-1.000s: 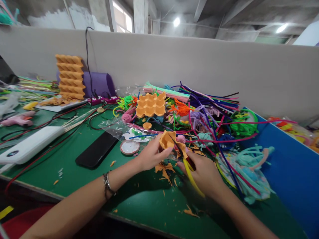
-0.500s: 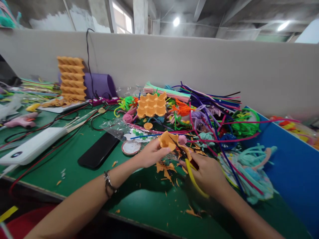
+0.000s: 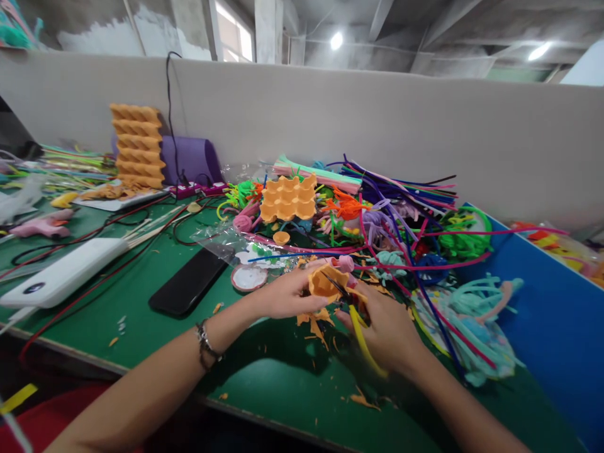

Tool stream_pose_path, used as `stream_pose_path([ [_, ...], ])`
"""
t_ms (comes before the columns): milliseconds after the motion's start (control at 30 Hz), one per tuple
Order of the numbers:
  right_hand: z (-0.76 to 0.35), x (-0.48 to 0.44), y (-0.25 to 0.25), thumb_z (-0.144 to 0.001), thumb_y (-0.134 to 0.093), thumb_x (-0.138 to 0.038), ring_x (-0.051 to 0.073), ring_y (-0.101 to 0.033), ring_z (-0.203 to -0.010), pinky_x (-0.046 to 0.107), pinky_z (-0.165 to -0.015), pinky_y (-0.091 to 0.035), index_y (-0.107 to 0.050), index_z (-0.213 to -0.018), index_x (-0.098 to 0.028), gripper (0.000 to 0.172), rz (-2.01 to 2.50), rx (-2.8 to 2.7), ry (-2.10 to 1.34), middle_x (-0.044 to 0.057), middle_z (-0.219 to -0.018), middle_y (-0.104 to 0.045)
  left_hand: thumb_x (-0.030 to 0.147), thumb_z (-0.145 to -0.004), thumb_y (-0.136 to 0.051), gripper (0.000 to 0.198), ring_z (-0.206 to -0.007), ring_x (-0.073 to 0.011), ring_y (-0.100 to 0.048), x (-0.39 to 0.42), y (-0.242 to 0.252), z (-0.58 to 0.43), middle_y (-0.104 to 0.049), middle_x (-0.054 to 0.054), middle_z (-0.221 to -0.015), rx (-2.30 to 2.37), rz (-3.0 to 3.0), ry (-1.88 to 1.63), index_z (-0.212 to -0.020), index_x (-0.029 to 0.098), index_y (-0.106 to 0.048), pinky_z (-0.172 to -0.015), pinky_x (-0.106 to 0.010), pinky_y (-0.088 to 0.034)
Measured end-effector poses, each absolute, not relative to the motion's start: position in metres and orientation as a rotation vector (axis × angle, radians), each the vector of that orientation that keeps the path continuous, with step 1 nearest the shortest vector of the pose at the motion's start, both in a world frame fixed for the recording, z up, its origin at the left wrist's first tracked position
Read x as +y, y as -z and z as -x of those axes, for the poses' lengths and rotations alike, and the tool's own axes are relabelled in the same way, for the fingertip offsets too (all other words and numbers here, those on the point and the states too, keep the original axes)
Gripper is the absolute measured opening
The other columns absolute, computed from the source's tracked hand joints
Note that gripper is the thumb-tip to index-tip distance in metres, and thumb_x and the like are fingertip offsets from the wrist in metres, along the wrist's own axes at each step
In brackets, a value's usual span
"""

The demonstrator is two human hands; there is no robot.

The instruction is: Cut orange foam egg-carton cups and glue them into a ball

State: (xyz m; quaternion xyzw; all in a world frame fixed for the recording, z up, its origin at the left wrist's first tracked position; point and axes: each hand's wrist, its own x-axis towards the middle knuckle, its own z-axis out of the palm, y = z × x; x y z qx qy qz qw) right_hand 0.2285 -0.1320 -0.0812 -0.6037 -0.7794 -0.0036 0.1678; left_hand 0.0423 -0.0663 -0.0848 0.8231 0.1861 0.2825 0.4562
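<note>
My left hand point(image 3: 295, 294) grips an orange egg-carton cup point(image 3: 324, 281), its opening facing me. In my right hand point(image 3: 384, 324) is a pair of scissors point(image 3: 359, 340) with yellow handles; the dark blades lie against the cup's right edge. A strip of orange carton hangs beside the blades. Orange scraps point(image 3: 315, 326) are scattered on the green table below both hands. Behind them an orange egg-carton piece point(image 3: 289, 199) with several cups rests on the craft pile, and a single trimmed cup point(image 3: 281, 238) lies just in front of it.
A black phone point(image 3: 191, 283), a white power bank point(image 3: 66, 270) and a small round dish point(image 3: 249, 277) lie left of my hands. Coloured pipe cleaners point(image 3: 401, 182) heap up behind. A blue panel point(image 3: 542, 321) borders the right. A tall egg carton point(image 3: 138, 146) stands at back left.
The cup has turned in my left hand so its opening faces me more. My left fingers have shifted around it, and the scissors have moved slightly left across its edge.
</note>
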Motion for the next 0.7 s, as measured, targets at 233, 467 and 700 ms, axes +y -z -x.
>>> stream_pose_path([
  [233, -0.232, -0.134, 0.080, -0.077, -0.042, -0.058, 0.019, -0.058, -0.056, 0.025, -0.050, -0.036, -0.064, -0.071, -0.017, 0.046, 1.658, -2.182, 0.068, 0.008, -0.067, -0.066, 0.040, -0.074, -0.053, 0.033, -0.067, -0.0138, -0.049, -0.068, 0.080, -0.037, -0.055, -0.002, -0.077, 0.402, -1.771, -0.654, -0.096, 0.017, -0.053, -0.061, -0.026, -0.040],
  [467, -0.234, -0.134, 0.079, -0.079, -0.039, -0.061, 0.011, -0.041, -0.041, 0.021, -0.042, -0.028, -0.058, -0.055, -0.017, 0.054, 1.447, -2.192, -0.015, 0.001, -0.045, -0.050, 0.049, -0.061, -0.057, 0.042, -0.037, -0.0040, -0.020, -0.060, 0.084, -0.036, -0.029, 0.011, -0.044, 0.263, -1.455, -0.550, -0.082, 0.015, -0.047, -0.037, -0.019, -0.016],
  [700, -0.229, -0.131, 0.084, -0.078, -0.043, -0.052, 0.017, -0.054, -0.049, 0.024, -0.046, -0.032, -0.067, -0.075, -0.017, 0.042, 1.683, -2.041, 0.007, 0.005, -0.057, -0.062, 0.050, -0.077, -0.044, 0.035, -0.042, -0.0067, -0.031, -0.072, 0.092, -0.058, -0.036, 0.007, -0.049, 0.495, -1.589, -0.918, -0.076, 0.016, -0.046, -0.043, -0.021, -0.029],
])
